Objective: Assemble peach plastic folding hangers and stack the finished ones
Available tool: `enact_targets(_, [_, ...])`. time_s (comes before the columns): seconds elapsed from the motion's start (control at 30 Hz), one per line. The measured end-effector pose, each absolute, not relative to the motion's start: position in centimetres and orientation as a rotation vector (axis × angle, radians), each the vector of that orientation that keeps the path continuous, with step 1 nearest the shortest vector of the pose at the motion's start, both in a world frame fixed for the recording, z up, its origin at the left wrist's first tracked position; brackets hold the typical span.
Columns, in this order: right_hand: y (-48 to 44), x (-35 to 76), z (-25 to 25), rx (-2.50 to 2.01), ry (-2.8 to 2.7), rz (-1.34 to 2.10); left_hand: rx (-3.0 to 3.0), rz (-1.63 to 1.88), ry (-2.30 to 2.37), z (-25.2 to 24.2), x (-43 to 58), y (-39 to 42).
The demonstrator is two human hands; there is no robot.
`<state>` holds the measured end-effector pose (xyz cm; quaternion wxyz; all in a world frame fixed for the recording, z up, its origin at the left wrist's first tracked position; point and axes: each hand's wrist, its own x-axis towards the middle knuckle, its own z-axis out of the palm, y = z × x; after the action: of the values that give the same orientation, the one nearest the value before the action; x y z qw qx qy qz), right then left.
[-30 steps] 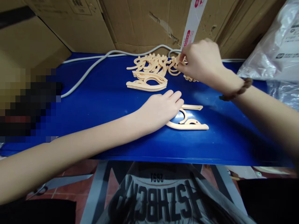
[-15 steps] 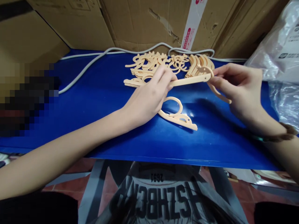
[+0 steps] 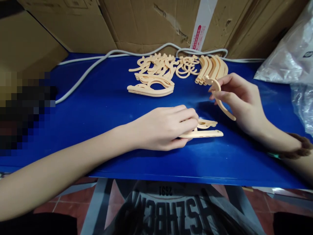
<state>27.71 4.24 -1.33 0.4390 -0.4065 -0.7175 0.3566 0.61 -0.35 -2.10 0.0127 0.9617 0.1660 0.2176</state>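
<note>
My left hand (image 3: 168, 127) is closed round flat peach plastic hanger parts (image 3: 205, 133) lying on the blue table (image 3: 102, 111), near its front edge. My right hand (image 3: 241, 99) pinches a curved peach hook piece (image 3: 220, 98) and holds it just above the table, to the right of my left hand. Behind both hands lies a heap of the same peach plastic pieces (image 3: 158, 73), with a row of curved ones (image 3: 212, 68) standing beside it.
A white cable (image 3: 97, 65) runs along the back of the table. Cardboard boxes (image 3: 151, 23) stand behind it. Clear plastic bags (image 3: 290, 55) lie at the right. A blurred patch covers the left edge. Red tiled floor shows below the table.
My left hand has come down from the raised straight piece and now grips the parts on the table. My right hand has drawn back a little with only the curved hook piece.
</note>
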Motion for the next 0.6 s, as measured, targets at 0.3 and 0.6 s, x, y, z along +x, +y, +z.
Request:
enact_targets(0.3, [4.24, 27.67, -1.68, -0.947, -1.797, 0.996, 2.900, 0.553, 0.654, -2.34, 0.48, 0.00])
enact_targets(0.6, [3.52, 27.68, -1.79, -0.999, -2.008, 0.850, 2.860, 0.567, 0.815, -2.75, 0.36, 0.62])
